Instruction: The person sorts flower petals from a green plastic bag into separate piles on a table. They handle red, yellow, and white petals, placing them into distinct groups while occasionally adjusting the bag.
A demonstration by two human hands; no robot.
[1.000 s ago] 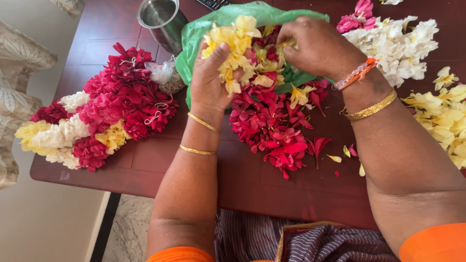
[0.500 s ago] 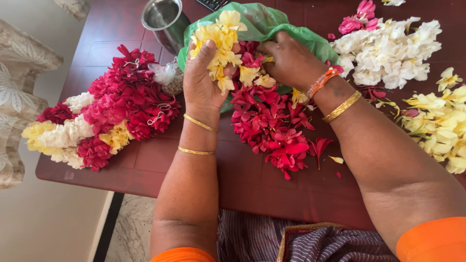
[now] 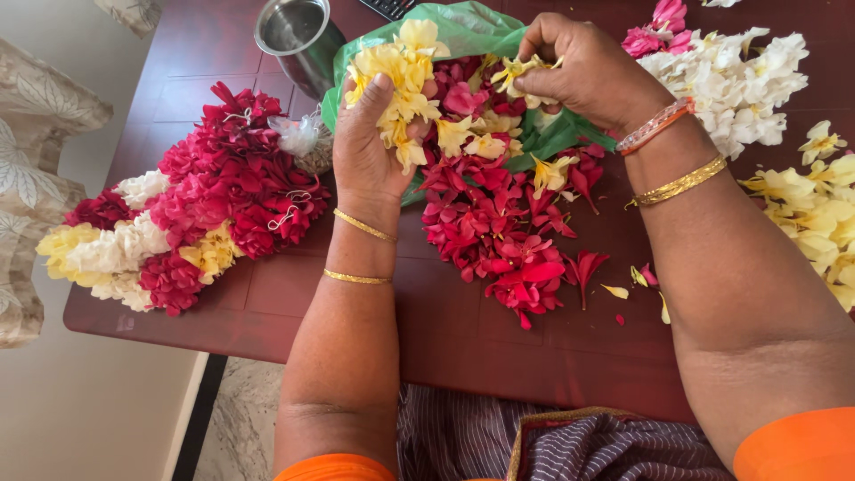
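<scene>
My left hand point(image 3: 370, 147) is closed around a bunch of yellow flowers point(image 3: 396, 71), held up over a green plastic bag point(image 3: 468, 27). My right hand point(image 3: 583, 67) pinches a single yellow flower point(image 3: 521, 68) just above the bag. Below both hands a heap of loose red flowers point(image 3: 499, 232), mixed with a few yellow ones, spreads from the bag across the dark red table point(image 3: 267, 294).
A finished garland of red, white and yellow flowers point(image 3: 178, 214) lies at the left. A steel cup point(image 3: 298, 36) stands at the back. White flowers point(image 3: 730, 80) and pale yellow flowers point(image 3: 815, 223) are piled at the right. A small clear bag point(image 3: 303, 138) sits beside the garland.
My right hand dipped into the flowers on the bag, then lifted up and to the right with one yellow flower. My left hand barely moved with its bunch.
</scene>
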